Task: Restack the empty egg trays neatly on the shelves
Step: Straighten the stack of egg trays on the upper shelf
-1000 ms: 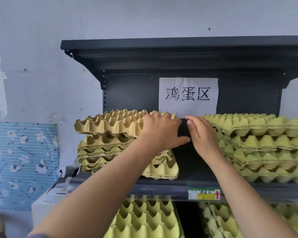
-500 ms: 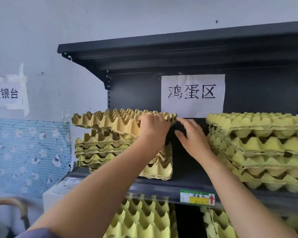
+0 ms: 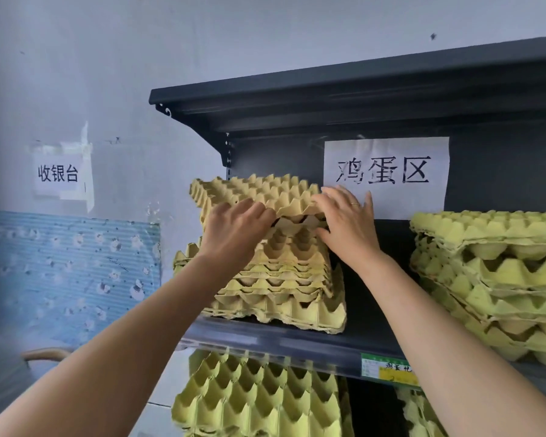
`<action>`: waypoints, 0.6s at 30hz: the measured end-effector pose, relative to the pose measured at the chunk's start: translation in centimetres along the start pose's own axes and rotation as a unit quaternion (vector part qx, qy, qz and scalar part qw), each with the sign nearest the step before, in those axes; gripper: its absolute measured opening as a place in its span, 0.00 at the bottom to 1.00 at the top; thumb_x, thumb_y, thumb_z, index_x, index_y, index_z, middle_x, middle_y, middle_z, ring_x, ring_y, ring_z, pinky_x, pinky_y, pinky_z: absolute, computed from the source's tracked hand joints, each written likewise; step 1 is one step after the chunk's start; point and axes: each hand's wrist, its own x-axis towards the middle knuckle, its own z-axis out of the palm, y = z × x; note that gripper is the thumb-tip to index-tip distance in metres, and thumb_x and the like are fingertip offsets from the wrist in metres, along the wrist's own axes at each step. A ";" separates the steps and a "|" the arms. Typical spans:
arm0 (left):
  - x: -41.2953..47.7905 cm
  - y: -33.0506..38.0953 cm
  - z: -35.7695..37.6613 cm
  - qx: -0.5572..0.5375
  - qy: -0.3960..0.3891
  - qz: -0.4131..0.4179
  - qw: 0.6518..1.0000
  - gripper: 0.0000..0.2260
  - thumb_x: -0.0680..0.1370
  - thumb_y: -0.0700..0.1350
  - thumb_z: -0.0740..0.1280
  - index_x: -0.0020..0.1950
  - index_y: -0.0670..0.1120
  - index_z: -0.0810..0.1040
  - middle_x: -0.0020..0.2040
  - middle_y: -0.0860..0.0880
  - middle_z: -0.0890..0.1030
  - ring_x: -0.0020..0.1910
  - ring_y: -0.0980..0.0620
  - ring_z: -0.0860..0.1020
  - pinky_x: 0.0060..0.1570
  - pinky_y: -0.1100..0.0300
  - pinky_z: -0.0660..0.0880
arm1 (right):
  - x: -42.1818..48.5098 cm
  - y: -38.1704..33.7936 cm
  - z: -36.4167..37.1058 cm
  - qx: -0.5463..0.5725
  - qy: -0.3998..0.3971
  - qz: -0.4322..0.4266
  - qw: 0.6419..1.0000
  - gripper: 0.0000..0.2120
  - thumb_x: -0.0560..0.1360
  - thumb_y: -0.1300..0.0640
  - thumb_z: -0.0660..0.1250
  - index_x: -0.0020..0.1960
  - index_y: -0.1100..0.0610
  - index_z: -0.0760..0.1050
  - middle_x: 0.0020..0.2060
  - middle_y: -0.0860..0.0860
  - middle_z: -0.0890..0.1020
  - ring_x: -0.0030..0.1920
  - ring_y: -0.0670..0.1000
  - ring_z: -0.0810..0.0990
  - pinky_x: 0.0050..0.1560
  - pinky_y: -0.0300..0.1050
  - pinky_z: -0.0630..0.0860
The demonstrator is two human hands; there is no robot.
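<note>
A bare strip of shelf (image 3: 300,343) runs from the front edge to the back panel (image 3: 388,247) between the left stack (image 3: 281,298) and right stack (image 3: 501,279); the right forearm (image 3: 423,310) crosses it. There is open room above both stacks, under the upper shelf (image 3: 328,89). The top tray (image 3: 259,193) sits raised above the left stack, gripped at its front edge by the left hand (image 3: 234,231) and right hand (image 3: 347,225). Past the shelf's left end lies open space before the wall (image 3: 139,74). Lower trays (image 3: 259,402) fill the level beneath.
</note>
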 end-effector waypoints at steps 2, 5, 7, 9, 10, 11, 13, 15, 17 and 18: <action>-0.3 -1.3 0.9 -0.022 0.044 -0.004 0.999 0.18 0.60 0.33 0.75 0.45 0.47 0.77 0.37 0.51 0.78 0.41 0.49 0.80 0.35 0.57 0.74 | 0.5 -0.5 -0.1 -0.016 0.010 -0.020 1.000 0.26 0.72 0.51 0.71 0.68 0.51 0.70 0.67 0.50 0.72 0.67 0.57 0.71 0.70 0.69 0.52; -0.4 -3.3 1.9 -0.052 0.059 -0.002 0.997 0.16 0.64 0.34 0.75 0.46 0.49 0.76 0.39 0.52 0.78 0.44 0.49 0.81 0.41 0.56 0.75 | 0.8 -1.5 -0.2 -0.045 0.069 -0.032 0.996 0.19 0.67 0.51 0.77 0.56 0.52 0.78 0.54 0.50 0.80 0.53 0.59 0.78 0.62 0.63 0.65; -0.6 -4.7 2.6 -0.074 0.043 -0.013 0.996 0.15 0.67 0.37 0.74 0.47 0.51 0.76 0.41 0.53 0.79 0.47 0.50 0.81 0.43 0.57 0.74 | 0.9 -2.5 -0.4 -0.059 0.082 -0.044 0.994 0.17 0.65 0.48 0.77 0.51 0.52 0.79 0.48 0.49 0.81 0.47 0.57 0.78 0.53 0.55 0.67; -0.9 -5.9 3.1 -0.097 0.018 -0.030 0.995 0.11 0.69 0.40 0.73 0.47 0.52 0.76 0.41 0.54 0.79 0.47 0.50 0.80 0.44 0.57 0.73 | 1.1 -3.7 -0.4 -0.068 0.084 -0.061 0.992 0.17 0.65 0.45 0.76 0.49 0.51 0.79 0.45 0.49 0.80 0.45 0.57 0.78 0.50 0.53 0.66; -1.1 -6.4 3.3 -0.107 0.002 -0.039 0.993 0.09 0.72 0.43 0.71 0.47 0.53 0.76 0.42 0.54 0.79 0.48 0.50 0.80 0.47 0.56 0.72 | 1.1 -4.3 -0.4 -0.072 0.081 -0.066 0.992 0.17 0.65 0.45 0.76 0.49 0.51 0.79 0.44 0.49 0.80 0.46 0.57 0.78 0.50 0.53 0.65; -1.4 -6.8 3.5 -0.115 -0.017 -0.044 0.992 0.06 0.73 0.45 0.69 0.48 0.53 0.75 0.44 0.54 0.79 0.50 0.50 0.79 0.50 0.55 0.71 | 1.2 -5.0 -0.2 -0.076 0.072 -0.067 0.992 0.17 0.65 0.45 0.76 0.49 0.51 0.79 0.45 0.49 0.80 0.46 0.57 0.78 0.50 0.52 0.65; -1.9 -7.2 4.1 -0.120 -0.054 -0.046 0.990 0.07 0.75 0.46 0.66 0.53 0.52 0.75 0.49 0.53 0.79 0.56 0.51 0.77 0.58 0.55 0.67 | 1.0 -6.2 -0.1 -0.085 0.037 -0.057 0.994 0.17 0.68 0.44 0.74 0.53 0.50 0.79 0.48 0.49 0.80 0.50 0.56 0.76 0.51 0.51 0.63; -2.4 -7.5 4.9 -0.126 -0.086 -0.055 0.987 0.10 0.76 0.44 0.64 0.57 0.51 0.74 0.54 0.52 0.78 0.61 0.50 0.74 0.64 0.55 0.62 | 0.6 -7.2 0.5 -0.092 0.000 -0.038 0.995 0.17 0.72 0.42 0.69 0.58 0.49 0.77 0.53 0.48 0.78 0.55 0.55 0.74 0.53 0.51 0.62; -2.8 -7.8 5.7 -0.134 -0.107 -0.066 0.983 0.13 0.75 0.41 0.62 0.58 0.51 0.73 0.57 0.52 0.77 0.62 0.50 0.73 0.66 0.57 0.61 | 0.2 -8.1 1.2 -0.082 -0.022 -0.022 0.996 0.17 0.76 0.41 0.63 0.60 0.48 0.75 0.57 0.47 0.76 0.58 0.55 0.72 0.55 0.52 0.62; -2.8 -7.9 5.9 -0.137 -0.121 -0.068 0.981 0.13 0.75 0.40 0.62 0.58 0.51 0.73 0.58 0.53 0.76 0.62 0.50 0.73 0.66 0.58 0.61 | 0.0 -8.4 1.5 -0.070 -0.035 -0.016 0.997 0.16 0.77 0.42 0.60 0.61 0.47 0.74 0.58 0.47 0.75 0.59 0.54 0.71 0.56 0.52 0.62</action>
